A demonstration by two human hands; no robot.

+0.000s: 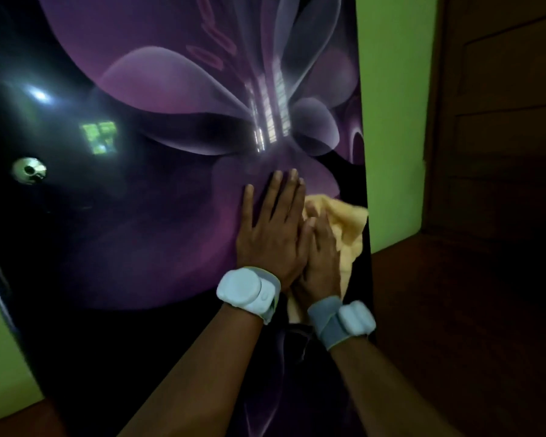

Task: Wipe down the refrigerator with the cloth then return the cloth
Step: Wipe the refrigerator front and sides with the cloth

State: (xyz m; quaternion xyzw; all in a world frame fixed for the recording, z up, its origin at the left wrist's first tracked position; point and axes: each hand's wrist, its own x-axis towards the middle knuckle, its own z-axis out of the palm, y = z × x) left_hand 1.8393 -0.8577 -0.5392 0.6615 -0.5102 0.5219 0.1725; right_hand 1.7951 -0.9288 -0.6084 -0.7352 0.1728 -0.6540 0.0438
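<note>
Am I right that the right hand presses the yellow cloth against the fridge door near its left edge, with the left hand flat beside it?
Not quite: the head view shows the right hand pressing the yellow cloth near the fridge door's right edge. The left hand does lie flat beside it.

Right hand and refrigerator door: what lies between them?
The yellow cloth, pressed under the right hand against the door, in the head view.
</note>
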